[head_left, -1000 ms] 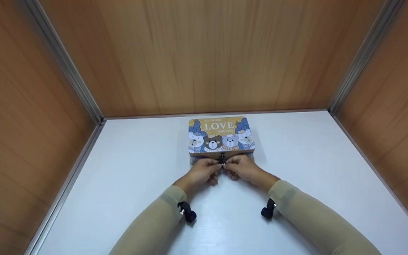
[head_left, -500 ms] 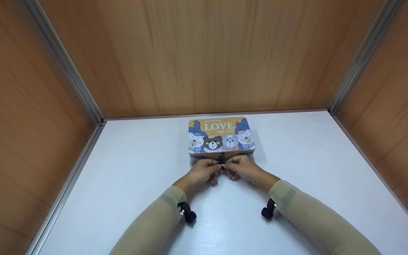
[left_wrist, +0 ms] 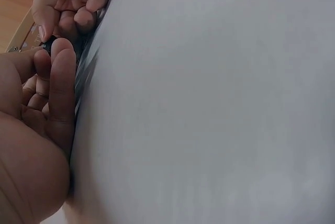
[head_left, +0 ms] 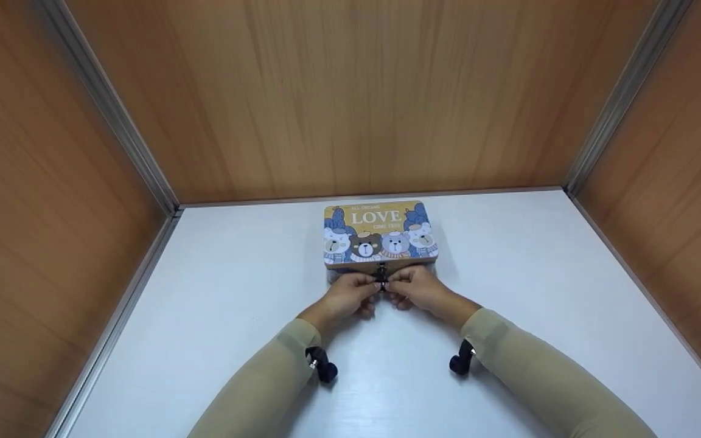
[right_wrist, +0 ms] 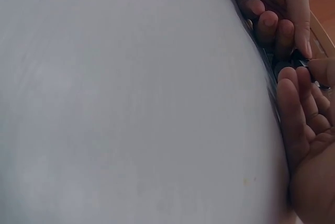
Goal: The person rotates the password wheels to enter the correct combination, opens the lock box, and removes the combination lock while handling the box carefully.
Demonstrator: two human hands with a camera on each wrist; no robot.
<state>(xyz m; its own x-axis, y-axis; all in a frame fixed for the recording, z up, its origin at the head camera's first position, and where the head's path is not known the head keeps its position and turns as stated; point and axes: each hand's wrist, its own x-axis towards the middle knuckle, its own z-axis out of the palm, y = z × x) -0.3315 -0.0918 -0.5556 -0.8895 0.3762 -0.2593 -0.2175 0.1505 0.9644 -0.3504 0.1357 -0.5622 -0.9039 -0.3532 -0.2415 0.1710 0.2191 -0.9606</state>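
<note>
A rectangular tin box (head_left: 376, 216) with a yellow lid, printed bears and the word LOVE stands closed at the back middle of the table. On its front side hangs a metal latch (head_left: 381, 267), with a small dark padlock (head_left: 381, 278) below it. My left hand (head_left: 344, 295) pinches the padlock from the left between thumb and fingers. From the other side, my right hand (head_left: 421, 288) pinches it too, so the thumbs nearly meet. Both wrist views show the fingertips close around the dark padlock (right_wrist: 299, 59), which they largely cover.
The white table (head_left: 235, 274) has wooden panels (head_left: 362, 97) behind and at both sides, joined by metal corner posts (head_left: 113, 103). A small black camera (head_left: 325, 367) sits on each wrist, over light sleeves (head_left: 265, 377).
The glint on the padlock between the fingertips has changed slightly. Hands, arms and tin box keep their places.
</note>
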